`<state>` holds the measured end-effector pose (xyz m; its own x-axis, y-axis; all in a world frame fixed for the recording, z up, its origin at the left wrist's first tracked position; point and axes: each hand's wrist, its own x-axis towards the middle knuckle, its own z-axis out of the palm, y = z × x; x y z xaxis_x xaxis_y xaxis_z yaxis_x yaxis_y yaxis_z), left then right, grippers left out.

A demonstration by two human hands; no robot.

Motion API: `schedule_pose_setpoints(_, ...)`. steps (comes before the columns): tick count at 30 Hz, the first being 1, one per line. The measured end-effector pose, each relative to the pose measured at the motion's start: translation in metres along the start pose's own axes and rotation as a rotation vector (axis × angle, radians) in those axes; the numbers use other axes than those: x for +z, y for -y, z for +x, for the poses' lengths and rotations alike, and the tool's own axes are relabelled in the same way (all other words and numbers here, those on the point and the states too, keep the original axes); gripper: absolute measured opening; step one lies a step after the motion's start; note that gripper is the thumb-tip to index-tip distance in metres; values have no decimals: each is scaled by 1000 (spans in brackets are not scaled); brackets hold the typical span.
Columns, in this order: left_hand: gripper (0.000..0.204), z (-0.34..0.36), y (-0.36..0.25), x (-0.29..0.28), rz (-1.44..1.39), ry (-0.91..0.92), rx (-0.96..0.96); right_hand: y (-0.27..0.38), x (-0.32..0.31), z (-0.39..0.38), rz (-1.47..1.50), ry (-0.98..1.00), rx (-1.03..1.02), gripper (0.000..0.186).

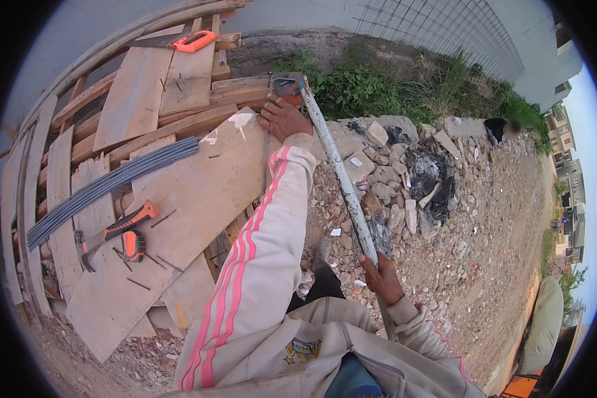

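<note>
Rough grey-brown stony ground (491,219) spreads on the right, and on the left stands a low platform of pale brown wooden boards (199,192). Watching from far away, I find the long round pipe with worn pale-blue and white paint (336,166) slanting between the two hands, its upper end beside the dark grey flat piece (285,86) at the platform edge; whether they touch, I cannot tell. The right hand (383,281) has its fingers wrapped around the lower part of the pipe. The left hand (284,118) is bent over the wood near the upper end, and I cannot see if it pinches anything.

For good work, I would guide the pipe smoothly from its lower part, where I judge the leverage is better, and hold the left fingertips away from the place where the pipe could squeeze them. Also I would mind the loose dark nails (138,284) and the orange-and-black handled hammer (129,222) lying on the boards, since a knock may send them sliding
</note>
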<state>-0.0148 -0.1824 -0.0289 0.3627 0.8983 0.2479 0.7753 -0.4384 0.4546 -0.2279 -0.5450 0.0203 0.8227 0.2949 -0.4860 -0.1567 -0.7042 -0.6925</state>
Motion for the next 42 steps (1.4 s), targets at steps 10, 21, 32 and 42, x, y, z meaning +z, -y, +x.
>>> schedule_pose_setpoints(10,130,22,44,-51,175,444,398,20,-60,11,575,461,140,38)
schedule_pose_setpoints(21,126,10,55,-41,82,425,433,24,10,-17,520,333,41,35)
schedule_pose_setpoints(32,121,12,29,-40,81,273,340,-29,-36,41,5,-24,-230,38)
schedule_pose_setpoints(42,108,20,-18,-67,-262,381,-11,5,-62,-12,370,-99,-330,34)
